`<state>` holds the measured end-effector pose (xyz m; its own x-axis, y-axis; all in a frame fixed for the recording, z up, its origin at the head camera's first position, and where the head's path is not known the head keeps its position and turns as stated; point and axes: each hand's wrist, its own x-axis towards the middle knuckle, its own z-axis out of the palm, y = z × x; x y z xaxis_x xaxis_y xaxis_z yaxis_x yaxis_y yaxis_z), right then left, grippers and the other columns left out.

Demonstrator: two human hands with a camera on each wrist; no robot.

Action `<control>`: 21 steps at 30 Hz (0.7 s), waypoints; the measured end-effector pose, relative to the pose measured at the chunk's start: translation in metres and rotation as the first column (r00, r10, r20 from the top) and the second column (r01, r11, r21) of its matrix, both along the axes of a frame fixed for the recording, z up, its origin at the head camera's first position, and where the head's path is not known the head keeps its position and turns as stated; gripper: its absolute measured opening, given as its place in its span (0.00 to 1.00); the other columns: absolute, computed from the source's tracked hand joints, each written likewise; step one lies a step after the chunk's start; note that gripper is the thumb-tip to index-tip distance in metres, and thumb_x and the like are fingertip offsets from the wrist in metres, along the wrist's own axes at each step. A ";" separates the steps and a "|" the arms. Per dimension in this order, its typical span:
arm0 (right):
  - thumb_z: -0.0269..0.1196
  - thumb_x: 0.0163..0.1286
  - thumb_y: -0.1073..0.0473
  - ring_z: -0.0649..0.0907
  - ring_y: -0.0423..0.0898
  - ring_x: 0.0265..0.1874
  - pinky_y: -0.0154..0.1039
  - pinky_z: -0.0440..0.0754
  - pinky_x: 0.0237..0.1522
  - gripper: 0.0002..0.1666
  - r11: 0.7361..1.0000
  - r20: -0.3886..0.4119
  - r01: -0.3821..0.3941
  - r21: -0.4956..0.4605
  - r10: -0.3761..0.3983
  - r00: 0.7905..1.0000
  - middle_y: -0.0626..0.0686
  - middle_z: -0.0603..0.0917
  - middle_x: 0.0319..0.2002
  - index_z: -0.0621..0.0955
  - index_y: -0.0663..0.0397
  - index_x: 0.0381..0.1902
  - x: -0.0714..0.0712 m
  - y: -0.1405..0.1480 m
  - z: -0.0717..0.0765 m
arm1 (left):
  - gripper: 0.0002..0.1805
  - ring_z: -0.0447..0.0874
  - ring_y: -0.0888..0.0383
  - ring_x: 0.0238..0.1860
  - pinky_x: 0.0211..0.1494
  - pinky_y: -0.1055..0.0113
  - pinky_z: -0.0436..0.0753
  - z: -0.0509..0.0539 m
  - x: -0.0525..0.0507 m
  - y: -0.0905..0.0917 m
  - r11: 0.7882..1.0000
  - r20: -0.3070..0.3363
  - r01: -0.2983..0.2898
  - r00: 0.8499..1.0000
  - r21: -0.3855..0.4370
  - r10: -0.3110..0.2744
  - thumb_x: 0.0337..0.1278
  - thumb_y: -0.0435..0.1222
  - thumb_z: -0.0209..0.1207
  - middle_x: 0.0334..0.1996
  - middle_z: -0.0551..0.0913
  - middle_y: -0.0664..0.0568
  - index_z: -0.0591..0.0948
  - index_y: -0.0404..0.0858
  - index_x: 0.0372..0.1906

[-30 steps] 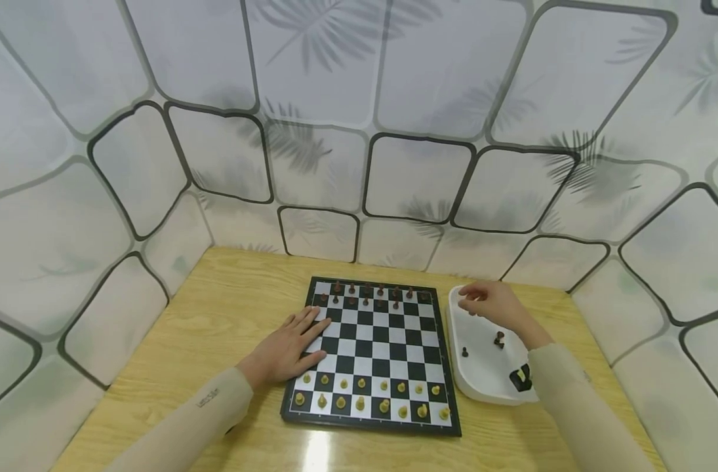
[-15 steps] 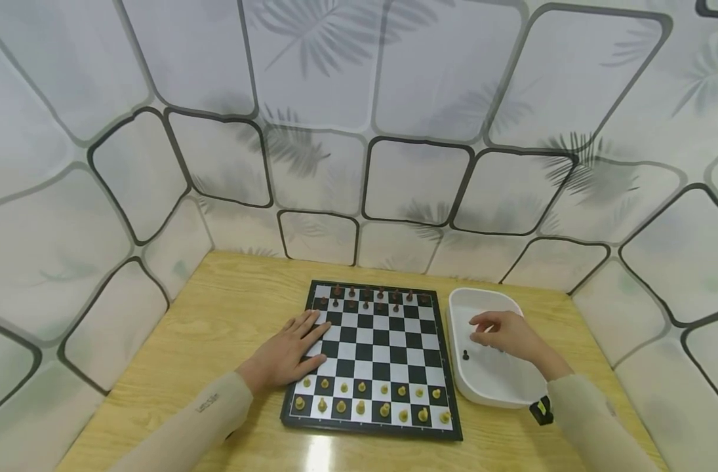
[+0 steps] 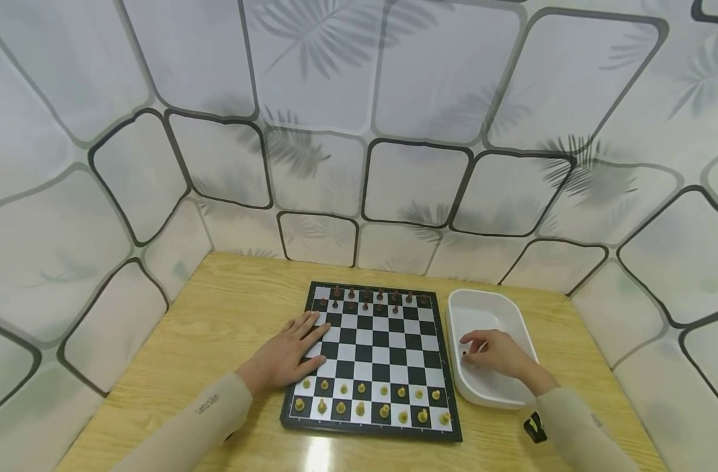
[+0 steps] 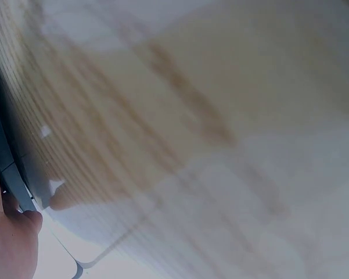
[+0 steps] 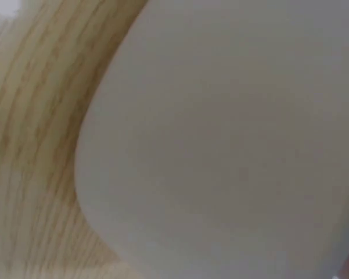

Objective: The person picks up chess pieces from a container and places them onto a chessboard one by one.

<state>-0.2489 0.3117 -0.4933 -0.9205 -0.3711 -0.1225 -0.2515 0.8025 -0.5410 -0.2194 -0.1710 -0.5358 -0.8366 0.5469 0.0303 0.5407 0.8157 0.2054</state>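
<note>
A black-and-white chessboard [image 3: 388,337] lies on the wooden table. My left hand [image 3: 284,354] rests on its left edge with the fingers spread. Inside the white tray [image 3: 482,308], my right hand [image 3: 497,354] curls its thumb and fingers round a small dark chess pawn [image 3: 464,353]; the hand hides part of it. Yellow chess pieces [image 3: 360,407] stand in two rows on the near side. Dark reddish chess pieces [image 3: 380,296] stand in two rows on the far side. The left wrist view shows part of the left hand [image 4: 14,244] by the board's dark edge.
The tray stands close to the board's right side on the wooden table [image 3: 240,288]. A patterned wall covering [image 3: 418,177] encloses the table behind and at both sides. In the right wrist view the tray's pale outer wall [image 5: 209,145] fills most of the picture.
My right hand has come down and nearer across the tray to the dark pawn. The other dark pieces in the tray, seen earlier, are now out of sight. The left hand stays put.
</note>
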 end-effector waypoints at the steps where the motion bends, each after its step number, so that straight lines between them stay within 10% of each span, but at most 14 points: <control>1: 0.74 0.64 0.56 0.80 0.42 0.33 0.32 0.78 0.32 0.19 1.000 0.006 0.002 -0.001 -0.002 1.000 0.46 0.84 0.32 0.88 0.57 0.51 0.000 -0.001 -0.001 | 0.41 0.47 0.41 0.87 0.86 0.42 0.56 0.000 0.000 0.000 1.000 0.001 0.000 1.000 0.001 0.000 0.80 0.63 0.42 0.86 0.50 0.40 0.55 0.47 0.86; 21: 0.72 0.68 0.58 0.77 0.41 0.31 0.31 0.74 0.31 0.05 0.999 -0.014 0.035 0.019 -0.034 0.999 0.44 0.82 0.29 0.88 0.53 0.39 -0.001 -0.005 -0.015 | 0.41 0.46 0.42 0.87 0.86 0.42 0.56 -0.003 -0.001 -0.001 1.000 -0.004 0.001 1.000 -0.003 -0.001 0.80 0.64 0.40 0.86 0.50 0.40 0.55 0.48 0.86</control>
